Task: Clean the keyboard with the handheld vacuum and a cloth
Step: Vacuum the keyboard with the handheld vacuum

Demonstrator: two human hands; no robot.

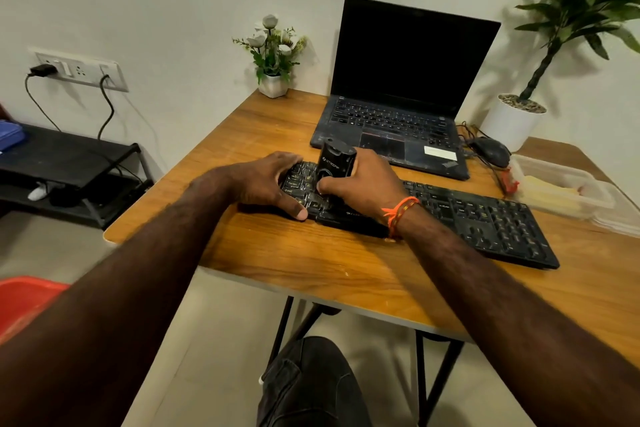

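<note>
Vacuum (335, 166) nozzle hidden (behind right hand (363, 187))

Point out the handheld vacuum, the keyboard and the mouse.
handheld vacuum (333, 163), head view, front of its black body.
keyboard (491, 222), head view, keys right of centre.
mouse (491, 150), head view, its top shell.
</note>
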